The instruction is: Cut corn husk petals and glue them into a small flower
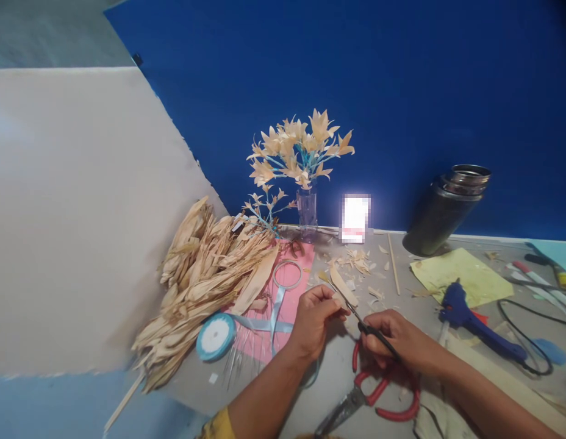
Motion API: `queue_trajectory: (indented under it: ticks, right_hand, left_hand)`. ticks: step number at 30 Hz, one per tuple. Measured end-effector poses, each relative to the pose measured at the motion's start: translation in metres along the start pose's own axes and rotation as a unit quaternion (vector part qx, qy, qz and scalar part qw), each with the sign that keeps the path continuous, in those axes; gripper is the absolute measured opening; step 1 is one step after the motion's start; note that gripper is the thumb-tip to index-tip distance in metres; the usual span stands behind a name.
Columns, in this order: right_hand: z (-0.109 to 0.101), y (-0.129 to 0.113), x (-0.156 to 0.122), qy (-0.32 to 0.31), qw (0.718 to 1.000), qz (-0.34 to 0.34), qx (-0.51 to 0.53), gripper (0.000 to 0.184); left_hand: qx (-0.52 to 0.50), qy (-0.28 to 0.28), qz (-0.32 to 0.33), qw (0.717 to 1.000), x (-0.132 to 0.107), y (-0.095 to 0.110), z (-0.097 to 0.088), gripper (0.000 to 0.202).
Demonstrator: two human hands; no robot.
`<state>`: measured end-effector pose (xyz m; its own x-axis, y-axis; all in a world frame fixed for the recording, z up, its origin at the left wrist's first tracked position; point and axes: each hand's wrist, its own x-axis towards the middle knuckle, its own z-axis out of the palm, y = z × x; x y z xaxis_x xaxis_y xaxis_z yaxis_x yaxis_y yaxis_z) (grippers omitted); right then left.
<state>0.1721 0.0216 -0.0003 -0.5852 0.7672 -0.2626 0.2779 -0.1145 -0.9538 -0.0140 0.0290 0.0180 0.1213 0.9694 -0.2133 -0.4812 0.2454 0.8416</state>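
My right hand (397,341) grips a slim pair of black-handled scissors (377,335), their thin metal blades slanting up and left past my left fingertips. Thumb and fingers of my left hand (317,317) are pinched together close to the blades; whatever they hold is too small and hidden to name. Just beyond the blades lies a pale strip of dried husk (342,285) on the table. Under my right hand rest larger red-handled scissors (372,390), blades toward the lower left.
Dried corn husks (219,268) are heaped at left, beside a blue ribbon roll (216,337) and pink paper (255,347). Husk flowers (305,146) stand in a clear vase (307,213). At right are a dark flask (445,210), yellow paper (461,277) and a blue glue gun (475,323) with its cord.
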Motion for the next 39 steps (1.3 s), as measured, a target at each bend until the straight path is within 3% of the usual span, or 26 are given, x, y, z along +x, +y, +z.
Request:
queue_trajectory:
  ticks: [16,26,39]
  right_hand:
    - [0.0022,-0.0044,-0.0015,0.001,0.999,0.016,0.044,0.052]
    - [-0.0039,-0.0048,-0.0013,-0.04,0.998,-0.01,0.042,0.065]
    - [0.0017,0.0024,0.0,-0.02,0.998,-0.001,0.061,0.065]
  left_hand:
    - [0.001,-0.006,0.002,1.0,-0.0017,0.0019,0.0006,0.013]
    - [-0.003,-0.016,-0.007,1.0,-0.0024,0.0024,-0.0006,0.019]
    - [0.019,-0.002,-0.007,1.0,-0.0028,-0.0019,0.001,0.024]
